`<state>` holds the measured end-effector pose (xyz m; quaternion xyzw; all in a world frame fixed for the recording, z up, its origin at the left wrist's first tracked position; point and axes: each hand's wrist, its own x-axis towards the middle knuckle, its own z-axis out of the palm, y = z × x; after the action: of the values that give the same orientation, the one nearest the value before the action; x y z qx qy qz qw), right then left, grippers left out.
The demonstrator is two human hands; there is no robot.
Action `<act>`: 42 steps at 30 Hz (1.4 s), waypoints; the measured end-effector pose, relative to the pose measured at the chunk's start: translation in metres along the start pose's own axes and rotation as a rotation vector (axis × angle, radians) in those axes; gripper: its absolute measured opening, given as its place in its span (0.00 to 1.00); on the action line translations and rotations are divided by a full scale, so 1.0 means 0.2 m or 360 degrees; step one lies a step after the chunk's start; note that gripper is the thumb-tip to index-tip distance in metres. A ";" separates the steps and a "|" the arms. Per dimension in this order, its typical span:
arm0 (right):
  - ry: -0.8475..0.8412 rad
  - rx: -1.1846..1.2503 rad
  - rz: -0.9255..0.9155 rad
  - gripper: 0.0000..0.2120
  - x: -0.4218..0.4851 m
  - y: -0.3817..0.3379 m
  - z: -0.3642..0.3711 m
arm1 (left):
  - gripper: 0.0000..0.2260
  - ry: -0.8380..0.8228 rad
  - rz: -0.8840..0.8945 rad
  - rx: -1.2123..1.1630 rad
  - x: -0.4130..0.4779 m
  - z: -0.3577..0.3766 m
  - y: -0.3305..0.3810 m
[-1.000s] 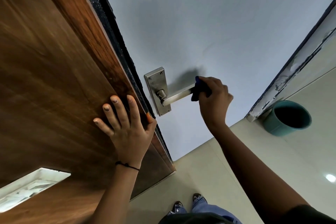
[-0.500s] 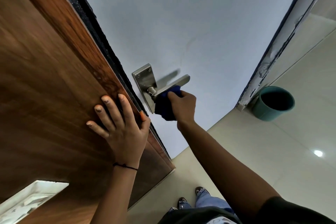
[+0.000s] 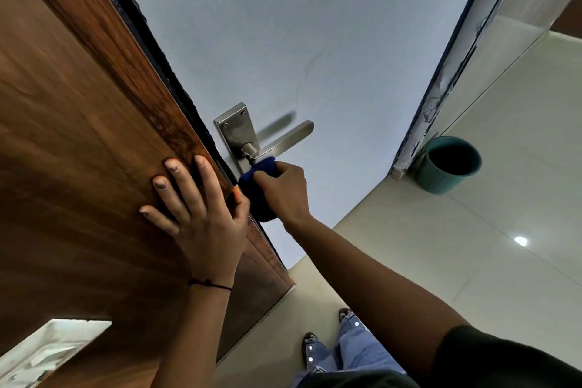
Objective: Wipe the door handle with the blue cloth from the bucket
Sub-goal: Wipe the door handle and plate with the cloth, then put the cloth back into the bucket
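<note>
Blue cloth (image 3: 256, 181) half behind right hand (image 3: 283, 192)

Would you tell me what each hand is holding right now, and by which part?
The right hand grips the bunched blue cloth around its upper part, against the door handle base. The left hand holds nothing, flat on the door.

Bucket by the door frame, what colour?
Teal green bucket, dark inside, standing on the pale floor; shown clearly in the head view.
</note>
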<state>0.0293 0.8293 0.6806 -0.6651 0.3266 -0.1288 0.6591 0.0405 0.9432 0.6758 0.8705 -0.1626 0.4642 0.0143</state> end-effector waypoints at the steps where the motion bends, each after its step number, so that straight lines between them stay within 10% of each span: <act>1: -0.0064 -0.0128 -0.0047 0.09 0.00 0.01 -0.01 | 0.37 -0.0004 -0.0008 -0.0002 0.00 0.00 0.00; 14: -0.0460 -0.0169 -0.0137 0.29 0.15 0.11 -0.84 | 0.38 -0.0394 -0.0517 -0.0608 -0.04 -0.11 0.42; 18: -0.0480 -0.0108 -0.0190 0.29 0.21 0.13 -1.30 | 0.31 -0.0854 -0.0281 -0.1266 -0.07 -0.12 0.90; 24: -0.0352 0.0126 -0.0216 0.29 0.30 0.18 -2.11 | 0.08 -0.1868 -0.0806 -0.2646 0.05 -0.20 1.77; 42: 0.0464 -0.0265 0.0151 0.08 1.18 0.40 -3.73 | 0.05 -0.2393 -0.0580 -0.2674 0.14 0.21 3.82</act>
<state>-0.2631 0.1016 0.6165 -0.6753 0.4594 -0.1652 0.5528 -0.1379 0.2042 0.5793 0.6539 -0.2604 -0.4391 0.5584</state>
